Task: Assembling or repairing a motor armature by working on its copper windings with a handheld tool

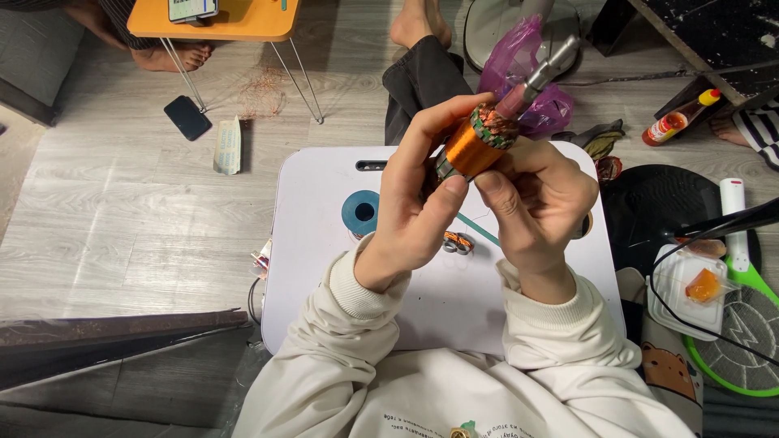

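Both hands hold a motor armature (479, 142) wound with orange copper wire, its steel shaft (545, 71) pointing up and away. My left hand (418, 195) wraps its left side, thumb on the winding. My right hand (531, 199) grips it from the right, thumb pressed beside the left thumb. Below them lies a white lap table (324, 276). On it sit a blue tape spool (361, 212), a small orange wire coil (458, 241) and a thin teal stick (479, 230).
A purple plastic bag (519, 57) lies beyond the table. An orange folding table (235, 20), a dark phone (187, 118), and other people's bare feet (420, 23) are farther off. At right are a sauce bottle (677, 120), a clear tray (690, 292) and a green racket-shaped swatter (742, 341).
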